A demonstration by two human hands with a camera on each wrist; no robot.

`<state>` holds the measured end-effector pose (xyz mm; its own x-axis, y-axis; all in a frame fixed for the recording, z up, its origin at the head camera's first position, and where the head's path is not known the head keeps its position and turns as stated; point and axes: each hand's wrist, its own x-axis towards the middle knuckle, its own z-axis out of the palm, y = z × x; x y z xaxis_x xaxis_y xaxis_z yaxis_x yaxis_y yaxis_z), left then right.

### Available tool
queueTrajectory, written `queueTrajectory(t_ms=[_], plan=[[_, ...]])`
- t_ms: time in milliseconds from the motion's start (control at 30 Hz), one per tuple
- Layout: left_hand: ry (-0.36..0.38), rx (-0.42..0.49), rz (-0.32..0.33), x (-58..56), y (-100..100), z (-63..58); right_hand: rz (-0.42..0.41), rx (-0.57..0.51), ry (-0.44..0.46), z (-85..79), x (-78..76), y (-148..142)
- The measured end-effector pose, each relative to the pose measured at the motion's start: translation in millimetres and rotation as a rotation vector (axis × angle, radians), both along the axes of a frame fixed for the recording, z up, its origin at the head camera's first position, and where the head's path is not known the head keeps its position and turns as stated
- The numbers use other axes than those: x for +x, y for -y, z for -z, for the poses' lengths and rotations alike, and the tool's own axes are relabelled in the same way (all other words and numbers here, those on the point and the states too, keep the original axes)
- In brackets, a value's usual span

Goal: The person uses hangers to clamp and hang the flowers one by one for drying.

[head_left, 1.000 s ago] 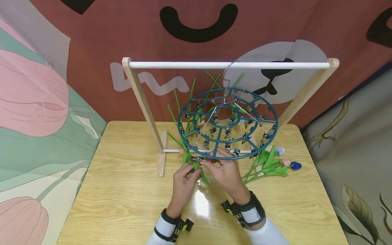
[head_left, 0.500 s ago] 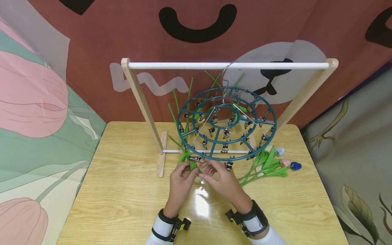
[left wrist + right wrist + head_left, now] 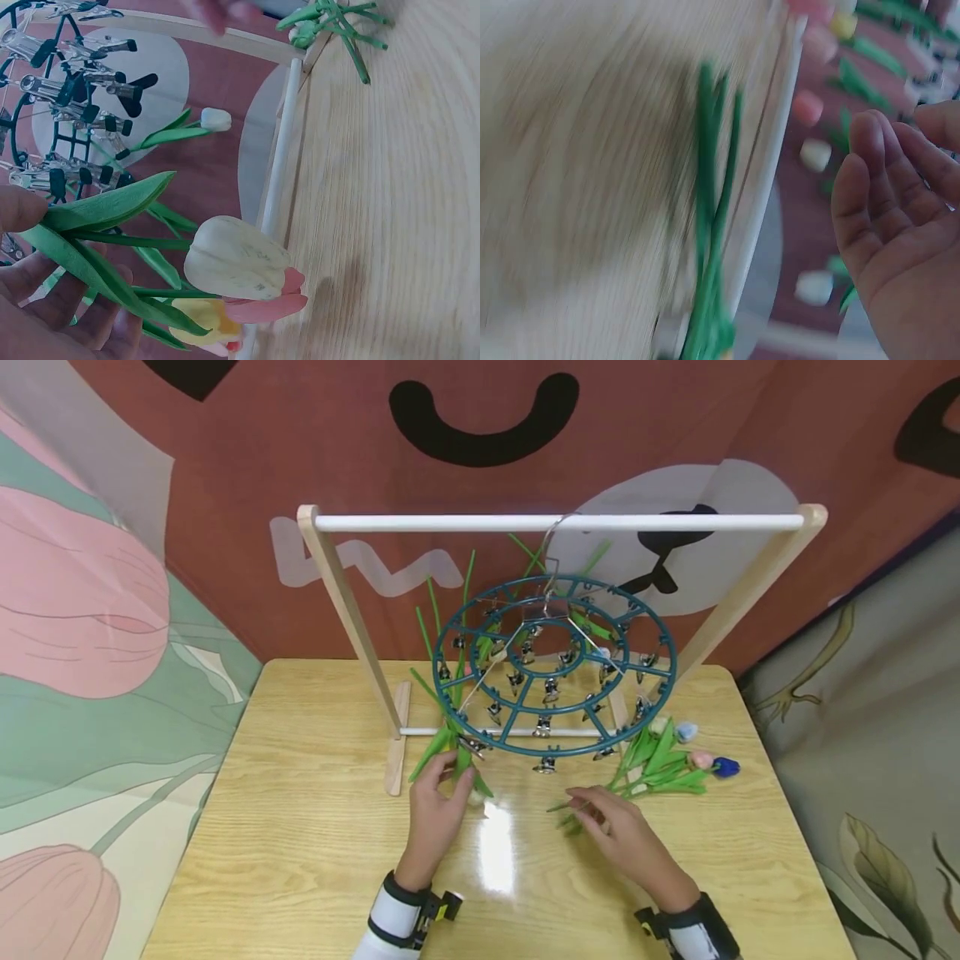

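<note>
Fingers first: thumb and fingers of the left hand have a light pinch on the green leaves of a creamy-white, egg-shaped artificial tulip, which hangs bloom-down at the left front edge of a round teal plastic hanger. A silver metal clip sits right by those leaves, but I can't tell if it's biting the stem.

Moving right, the hanger hooks over a white rod, with more dark-tipped silver clips dangling. Then the right hand, fingers loosely bent and holding nothing, just beside the bare ends of the slim green stems. Those belong to a mixed bunch of blue, pink and white tulips lying on the pale wood-grain table.

Handling-wise, my guess: super light, bendy stem, floppy leaves, bloom that'd dent if squeezed. I'd grab the stem near its bare end, not the petals.
</note>
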<state>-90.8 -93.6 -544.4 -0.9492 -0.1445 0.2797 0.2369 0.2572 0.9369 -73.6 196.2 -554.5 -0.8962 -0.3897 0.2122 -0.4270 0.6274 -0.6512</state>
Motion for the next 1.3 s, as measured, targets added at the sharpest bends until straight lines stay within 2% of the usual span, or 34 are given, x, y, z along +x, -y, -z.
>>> queueTrajectory(t_ms=[133,233,367,500,633,833,1000,1167,1300], plan=[[-0.004,-0.031,-0.029,0.1,3.6,0.1,0.104,0.138,-0.136,5.0,-3.9,-33.0],[-0.001,-0.051,-0.037,0.5,5.9,-0.1,0.131,0.254,-0.234,10.7,-7.7,-54.0],[-0.013,-0.054,-0.035,1.5,6.3,-1.8,0.1,0.352,-0.302,24.3,-15.8,-68.3],[-0.063,-0.074,-0.025,2.7,4.7,-4.3,0.068,0.408,-0.314,36.8,-24.8,-70.7],[-0.094,-0.126,-0.019,3.9,4.2,-5.9,0.04,0.455,-0.329,41.6,-32.6,-70.4],[-0.134,-0.205,-0.034,6.8,4.2,-7.4,-0.023,0.477,-0.407,46.5,-44.6,-69.0],[-0.238,-0.279,-0.015,10.5,0.1,-5.9,-0.081,0.475,-0.491,47.1,-49.1,-70.4],[-0.345,-0.255,0.086,15.7,-7.6,-10.2,-0.115,0.406,-0.492,42.9,-49.6,-70.0],[-0.415,-0.279,0.172,19.6,-15.9,-21.0,-0.139,0.404,-0.503,40.3,-51.7,-67.9]])
